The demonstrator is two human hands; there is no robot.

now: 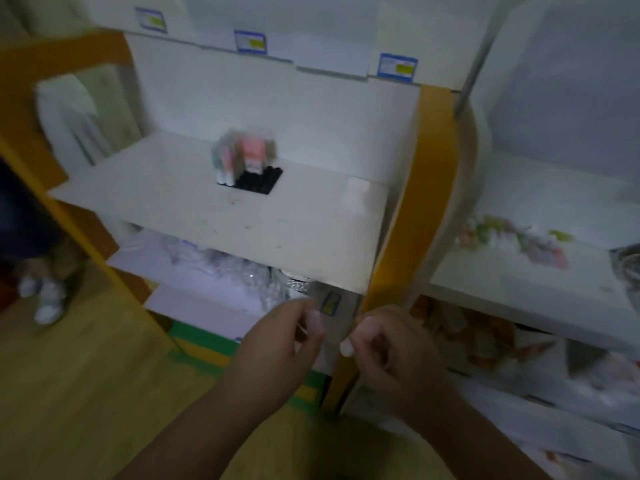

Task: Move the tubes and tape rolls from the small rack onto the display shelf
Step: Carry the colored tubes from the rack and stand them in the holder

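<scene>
The view is blurred by motion. A small black rack (259, 181) stands on the white display shelf (194, 216), toward its back middle. Several pink, white and pale tubes (244, 155) stand upright in the rack's left part. My left hand (280, 337) and my right hand (391, 344) are low in front of the shelf's front edge, close together, with fingers curled and thumbs pinched. Between them shows a greyish, see-through patch with a small yellow label (329, 303). I cannot tell whether the hands hold it. No tape roll can be made out.
Orange side panels (419, 202) frame the shelf unit. Blue price tags (396, 65) line the shelf above. Clear plastic packets (242, 268) fill the shelf below. A second unit on the right holds a pile of small coloured items (512, 240). A person's feet (45, 296) stand at left on the wooden floor.
</scene>
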